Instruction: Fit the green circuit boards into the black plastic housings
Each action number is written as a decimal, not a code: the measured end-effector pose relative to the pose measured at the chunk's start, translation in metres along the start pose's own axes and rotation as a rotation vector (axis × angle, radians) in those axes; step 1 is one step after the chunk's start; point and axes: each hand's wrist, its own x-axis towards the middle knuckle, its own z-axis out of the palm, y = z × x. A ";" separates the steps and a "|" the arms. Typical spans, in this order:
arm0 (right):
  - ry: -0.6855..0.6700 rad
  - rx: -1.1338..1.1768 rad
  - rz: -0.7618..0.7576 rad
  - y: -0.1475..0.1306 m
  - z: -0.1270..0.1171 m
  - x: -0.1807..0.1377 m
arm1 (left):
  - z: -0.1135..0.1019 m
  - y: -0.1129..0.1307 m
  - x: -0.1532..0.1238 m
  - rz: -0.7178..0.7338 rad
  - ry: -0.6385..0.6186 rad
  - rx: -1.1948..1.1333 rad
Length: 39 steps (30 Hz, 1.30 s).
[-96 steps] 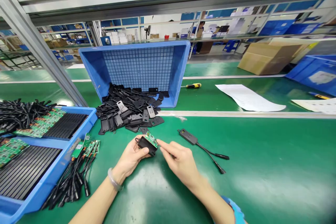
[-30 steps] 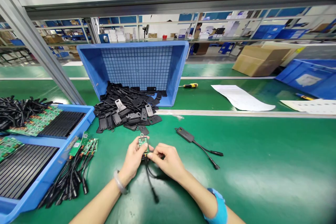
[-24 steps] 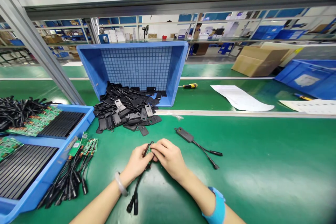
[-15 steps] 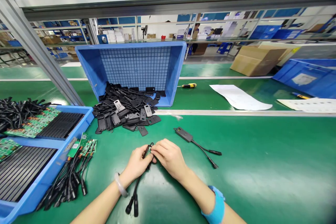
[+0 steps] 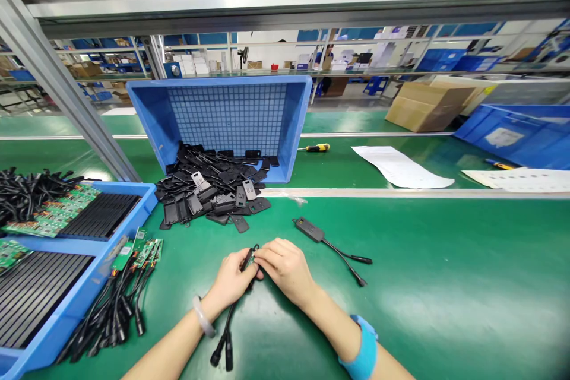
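Observation:
Both hands meet over the green belt near the front edge. My left hand [image 5: 229, 281] and my right hand [image 5: 285, 267] pinch a small black case with a green circuit board in it [image 5: 248, 259]. Its two black cables [image 5: 225, 338] trail toward me and end in plugs. A finished black module with cables [image 5: 327, 241] lies just right of my right hand. A pile of black plastic case halves [image 5: 209, 190] spills out of a tipped blue bin [image 5: 231, 113] behind my hands.
At left, blue trays [image 5: 66, 285] hold black slotted racks and green boards with cables [image 5: 40, 214]. More boards with black cables [image 5: 124, 285] lie beside the tray. A screwdriver [image 5: 316, 148], paper sheets [image 5: 401, 167], a cardboard box [image 5: 425, 105] and another blue bin [image 5: 516, 133] sit beyond.
Both hands went on working the board and the black case together. The cables swung from lying to the right of my hands to hanging toward me. The hands have hardly moved in the last half second.

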 end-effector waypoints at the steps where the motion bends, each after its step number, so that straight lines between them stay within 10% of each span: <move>1: -0.001 0.001 0.001 0.000 0.000 0.000 | 0.000 0.000 0.000 -0.002 -0.001 -0.001; 16: -0.172 -0.054 -0.030 0.003 0.003 0.000 | -0.001 0.000 0.001 -0.058 -0.063 0.033; 21: -0.344 0.183 0.414 0.014 -0.006 0.016 | -0.006 0.001 0.004 -0.167 -0.017 -0.298; 30: -0.341 -0.455 0.843 0.136 -0.041 0.062 | -0.012 0.004 0.004 -0.197 0.053 -0.603; 39: -0.426 -0.196 0.525 0.118 0.001 0.087 | -0.015 -0.001 0.005 -0.155 0.096 -0.745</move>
